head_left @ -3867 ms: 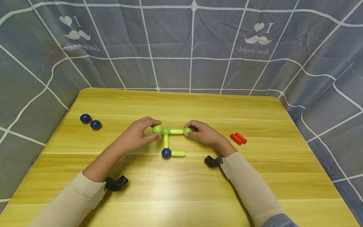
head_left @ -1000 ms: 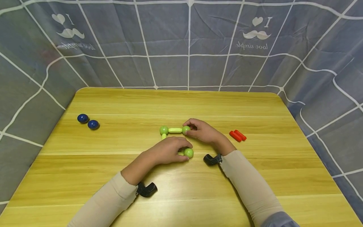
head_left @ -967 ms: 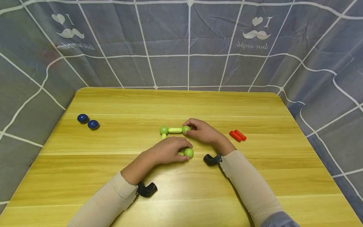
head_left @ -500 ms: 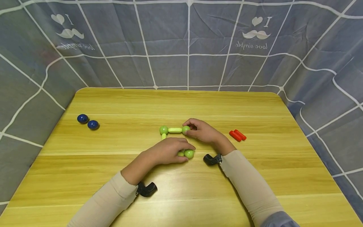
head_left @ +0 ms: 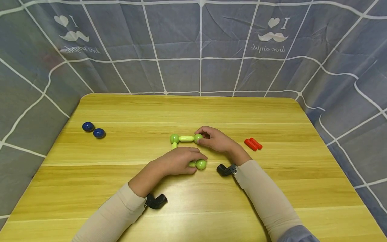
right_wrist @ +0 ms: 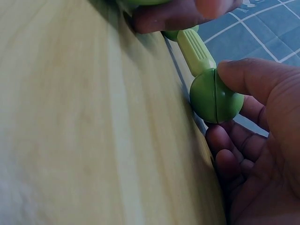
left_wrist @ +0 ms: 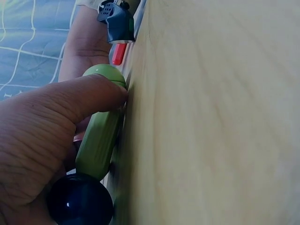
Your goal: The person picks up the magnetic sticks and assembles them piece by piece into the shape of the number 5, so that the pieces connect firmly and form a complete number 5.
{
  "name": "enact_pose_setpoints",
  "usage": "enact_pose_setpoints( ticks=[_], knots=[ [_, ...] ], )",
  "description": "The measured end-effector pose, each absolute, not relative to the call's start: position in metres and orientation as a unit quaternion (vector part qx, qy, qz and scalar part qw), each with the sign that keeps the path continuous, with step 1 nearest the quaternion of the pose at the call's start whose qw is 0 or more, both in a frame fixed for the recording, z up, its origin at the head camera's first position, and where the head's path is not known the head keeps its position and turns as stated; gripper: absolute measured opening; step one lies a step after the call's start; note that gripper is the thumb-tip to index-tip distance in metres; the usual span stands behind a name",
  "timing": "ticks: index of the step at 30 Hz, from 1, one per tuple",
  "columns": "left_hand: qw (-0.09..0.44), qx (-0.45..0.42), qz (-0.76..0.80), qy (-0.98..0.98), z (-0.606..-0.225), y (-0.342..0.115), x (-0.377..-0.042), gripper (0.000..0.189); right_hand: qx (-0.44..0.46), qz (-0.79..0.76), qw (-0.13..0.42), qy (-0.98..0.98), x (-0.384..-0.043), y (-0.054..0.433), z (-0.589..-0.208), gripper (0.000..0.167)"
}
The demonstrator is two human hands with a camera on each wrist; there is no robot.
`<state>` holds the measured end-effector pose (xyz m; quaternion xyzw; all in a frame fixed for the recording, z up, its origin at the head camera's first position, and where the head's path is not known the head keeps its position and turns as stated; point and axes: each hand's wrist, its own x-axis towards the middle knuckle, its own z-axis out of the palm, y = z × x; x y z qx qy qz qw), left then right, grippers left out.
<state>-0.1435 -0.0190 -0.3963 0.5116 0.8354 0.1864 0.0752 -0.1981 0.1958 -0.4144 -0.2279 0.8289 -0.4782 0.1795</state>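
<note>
Green magnetic balls and rods form a frame on the table. In the head view, my right hand [head_left: 219, 139] pinches the far right green ball [head_left: 198, 138]; a far rod [head_left: 186, 138] joins it to the far left ball [head_left: 174, 138]. A side rod [head_left: 174, 145] runs towards me under my left hand [head_left: 178, 161]. That hand reaches over the near side and holds the near right green ball [head_left: 201, 164] at its joint with the near rod [left_wrist: 97, 145]. The left wrist view shows a dark blue ball [left_wrist: 80, 200] at that rod's other end, hidden from the head camera.
Two dark blue balls, one farther [head_left: 88, 126] and one nearer [head_left: 99, 133], lie at the table's left. Two red rods [head_left: 253, 144] lie side by side right of my right hand. A grey checked curtain [head_left: 181, 77] surrounds the wooden table [head_left: 187, 215].
Earlier my left hand brought a green ball from the far left corner to the near rod's end. Over the last half second its thumb slides slightly back left. My right hand stays on its ball.
</note>
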Motion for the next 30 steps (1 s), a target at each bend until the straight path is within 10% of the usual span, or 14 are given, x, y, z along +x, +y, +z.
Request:
enact_pose_setpoints(
  ticks=[30],
  knots=[
    [0.074,0.491,0.243,0.833,-0.3987,-0.0213,-0.1460,0.032,-0.224,-0.475,0.182,0.831,-0.1984,0.1960,-0.4142,0.018]
  ],
)
